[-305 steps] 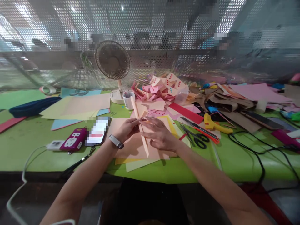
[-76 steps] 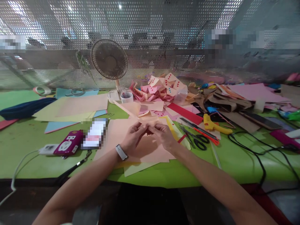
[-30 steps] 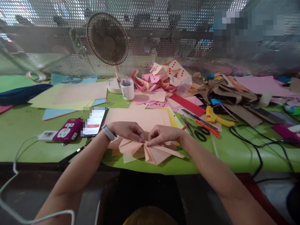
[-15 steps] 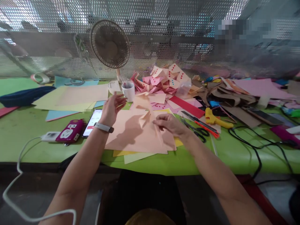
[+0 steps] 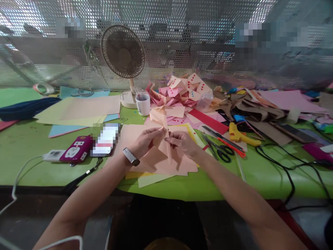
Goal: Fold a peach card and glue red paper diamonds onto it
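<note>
Both of my hands meet over a stack of peach paper sheets [image 5: 145, 163] at the middle of the table. Between them is a folded peach paper piece [image 5: 168, 151], with a narrow strip hanging down and a wider curled part rising behind. My left hand [image 5: 149, 140], with a watch on its wrist, pinches the folded piece near its top. My right hand [image 5: 183, 142] grips the same piece from the other side, its thumb and fingers pressed together. The fingertips hide the exact fold. Yellow and pale green sheets stick out from under the stack.
Scissors [image 5: 223, 152], a cutter [image 5: 221, 139] and a yellow glue gun [image 5: 243, 134] lie to the right. Left are a phone [image 5: 105, 140] and a purple power bank [image 5: 78, 149]. Behind stand a white cup [image 5: 143, 104], a fan [image 5: 123, 52] and a dotted paper heap [image 5: 182, 88].
My left hand has come down and right from beside the cup and now pinches the folded paper. My right hand keeps its hold on the piece, nearly in place.
</note>
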`<state>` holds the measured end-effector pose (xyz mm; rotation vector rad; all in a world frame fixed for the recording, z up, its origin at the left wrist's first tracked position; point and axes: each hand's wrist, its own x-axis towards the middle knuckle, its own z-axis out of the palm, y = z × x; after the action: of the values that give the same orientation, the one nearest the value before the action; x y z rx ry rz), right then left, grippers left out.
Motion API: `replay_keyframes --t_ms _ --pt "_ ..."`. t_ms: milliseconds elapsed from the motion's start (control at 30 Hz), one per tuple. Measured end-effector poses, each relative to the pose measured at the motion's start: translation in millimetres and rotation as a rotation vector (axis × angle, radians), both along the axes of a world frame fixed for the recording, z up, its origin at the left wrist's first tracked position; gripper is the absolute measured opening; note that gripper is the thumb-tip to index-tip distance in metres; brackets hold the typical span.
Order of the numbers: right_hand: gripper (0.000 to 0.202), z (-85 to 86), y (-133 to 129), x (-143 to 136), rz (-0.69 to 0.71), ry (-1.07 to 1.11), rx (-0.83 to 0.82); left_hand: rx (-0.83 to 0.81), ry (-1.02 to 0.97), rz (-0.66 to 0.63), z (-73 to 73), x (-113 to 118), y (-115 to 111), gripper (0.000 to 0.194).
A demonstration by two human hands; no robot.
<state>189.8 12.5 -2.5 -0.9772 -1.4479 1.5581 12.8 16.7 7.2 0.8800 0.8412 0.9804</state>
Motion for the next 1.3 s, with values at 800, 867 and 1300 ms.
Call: replay_keyframes --t_ms 800,867,1300 --pt "0.03 6.7 -6 14 -0.097 -0.428 0.929 0.073 0.068 0.174 -4.2 -24 19 0.029" --pt "0.03 4.8 -5 13 -0.026 -0.452 0.992 0.083 0.062 0.141 -5.8 -22 18 0.029" --pt "0.015 3.6 -8 9 0.008 -0.367 0.852 0.176 0.045 0.052 -1.5 -11 7 0.031"
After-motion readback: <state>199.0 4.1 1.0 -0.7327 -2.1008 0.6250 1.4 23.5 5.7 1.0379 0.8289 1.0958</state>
